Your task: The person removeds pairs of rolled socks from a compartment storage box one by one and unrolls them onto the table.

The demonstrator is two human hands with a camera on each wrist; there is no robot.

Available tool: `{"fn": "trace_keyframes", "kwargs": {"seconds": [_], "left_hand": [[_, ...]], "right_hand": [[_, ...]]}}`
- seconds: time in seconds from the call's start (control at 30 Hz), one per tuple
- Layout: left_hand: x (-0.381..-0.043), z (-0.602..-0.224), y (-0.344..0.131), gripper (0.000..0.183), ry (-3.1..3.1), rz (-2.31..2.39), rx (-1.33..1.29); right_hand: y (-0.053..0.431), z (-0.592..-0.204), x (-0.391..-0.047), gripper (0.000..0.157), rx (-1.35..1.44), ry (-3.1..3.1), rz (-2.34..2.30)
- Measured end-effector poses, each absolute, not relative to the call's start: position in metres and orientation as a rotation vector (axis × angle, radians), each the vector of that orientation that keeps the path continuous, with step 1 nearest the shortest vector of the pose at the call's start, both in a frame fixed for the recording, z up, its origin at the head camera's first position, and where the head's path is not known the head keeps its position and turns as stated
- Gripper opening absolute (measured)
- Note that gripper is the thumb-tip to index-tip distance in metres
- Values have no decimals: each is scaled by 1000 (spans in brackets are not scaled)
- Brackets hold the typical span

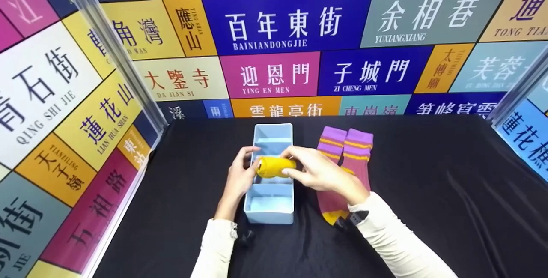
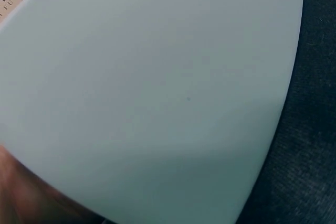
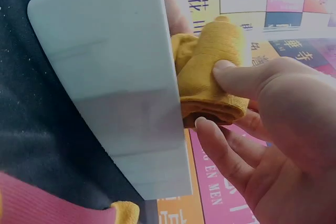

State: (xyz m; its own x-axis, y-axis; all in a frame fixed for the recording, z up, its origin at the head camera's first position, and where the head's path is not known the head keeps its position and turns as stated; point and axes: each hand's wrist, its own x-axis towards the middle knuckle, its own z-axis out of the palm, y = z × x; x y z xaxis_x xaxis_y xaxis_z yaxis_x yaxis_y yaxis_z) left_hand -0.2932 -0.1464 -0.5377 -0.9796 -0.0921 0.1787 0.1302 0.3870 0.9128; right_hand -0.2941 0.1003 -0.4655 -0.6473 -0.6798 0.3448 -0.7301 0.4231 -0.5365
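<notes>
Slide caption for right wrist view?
Right grip holding a yellow fabric roll over a blue box, pink sock at lower left.

Two hands: one left hand (image 1: 237, 179) and one right hand (image 1: 319, 168). Two white sleeves (image 1: 396, 231). One rolled yellow bundle (image 1: 276, 167). One pale blue box (image 1: 269, 217) — compartments (image 1: 272, 204) partly hidden, so their number cannot be told. Two pink-and-purple socks (image 1: 359, 164). One black-covered counter (image 1: 428, 192). Three sign-covered walls (image 1: 291, 21) — left, back, right.
</notes>
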Motion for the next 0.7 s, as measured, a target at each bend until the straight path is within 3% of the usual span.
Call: {"fn": "trace_keyframes", "kwargs": {"seconds": [0.43, 0.7], "left_hand": [[-295, -538, -145, 41, -2450, -1628, -5], [-294, -537, -146, 34, -2438, -1611, -9]], "right_hand": [[128, -454, -294, 32, 1207, -2561, 1255], [153, -447, -294, 32, 1170, -2558, 1270]]}}
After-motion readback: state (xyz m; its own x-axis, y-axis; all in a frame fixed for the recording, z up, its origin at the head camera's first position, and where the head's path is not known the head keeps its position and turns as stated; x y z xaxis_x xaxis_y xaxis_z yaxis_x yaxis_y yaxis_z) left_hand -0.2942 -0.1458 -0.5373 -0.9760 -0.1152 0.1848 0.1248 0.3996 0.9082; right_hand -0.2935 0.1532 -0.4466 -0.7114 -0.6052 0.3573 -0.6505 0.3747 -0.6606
